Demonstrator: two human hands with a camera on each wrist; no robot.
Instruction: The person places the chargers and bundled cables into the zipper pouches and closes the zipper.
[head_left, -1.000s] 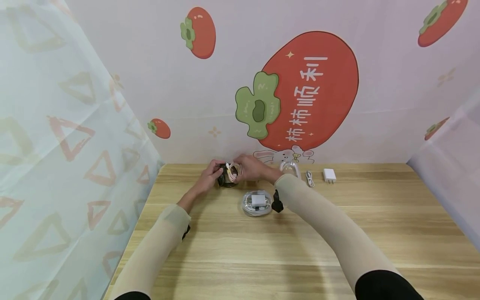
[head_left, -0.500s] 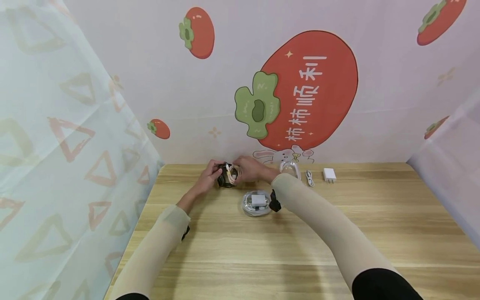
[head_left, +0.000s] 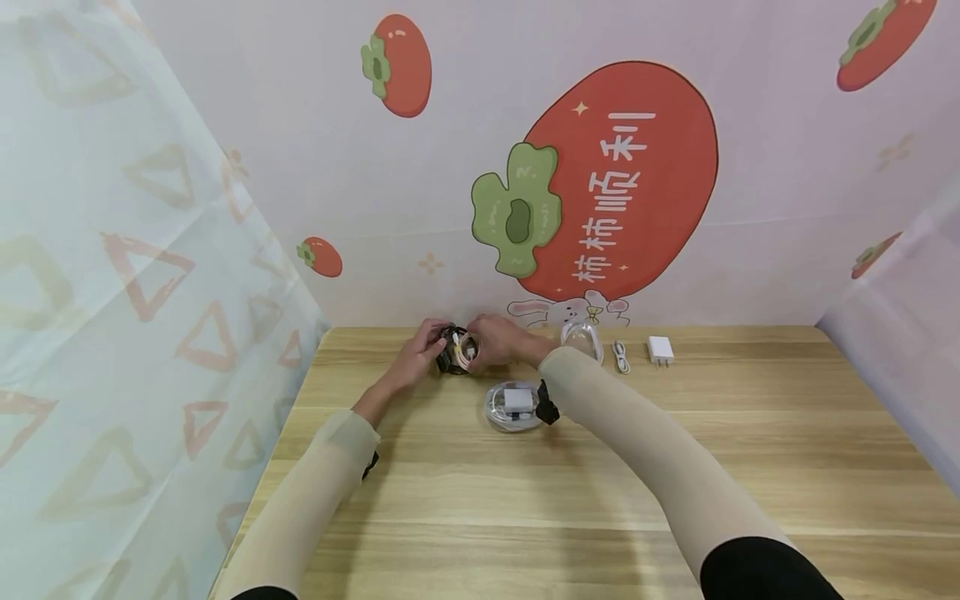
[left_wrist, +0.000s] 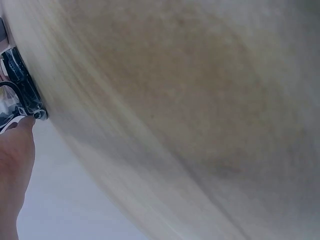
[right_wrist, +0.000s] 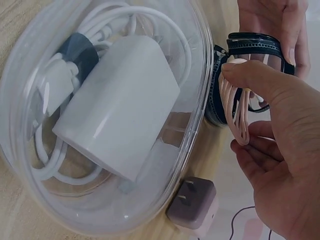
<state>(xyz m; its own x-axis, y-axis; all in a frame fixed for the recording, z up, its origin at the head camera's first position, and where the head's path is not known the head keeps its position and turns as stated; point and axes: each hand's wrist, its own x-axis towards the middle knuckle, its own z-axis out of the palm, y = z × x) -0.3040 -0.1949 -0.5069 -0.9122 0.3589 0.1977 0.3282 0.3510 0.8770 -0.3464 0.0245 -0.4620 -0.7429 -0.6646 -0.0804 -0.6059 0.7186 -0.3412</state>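
From the head view, near the far edge of the bench (head_left: 600,500), my left hand (head_left: 416,354) steadies the dark round case (head_left: 450,360) while my right hand (head_left: 498,340) pinches the pink coiled cable (head_left: 467,350) at its mouth. The left wrist view shows a fingertip touching the case's rim (left_wrist: 22,85). On the right wrist view, the coil (right_wrist: 237,112) sits half inside; I judge I'm mid-stowing, and next should tuck the loops fully in.
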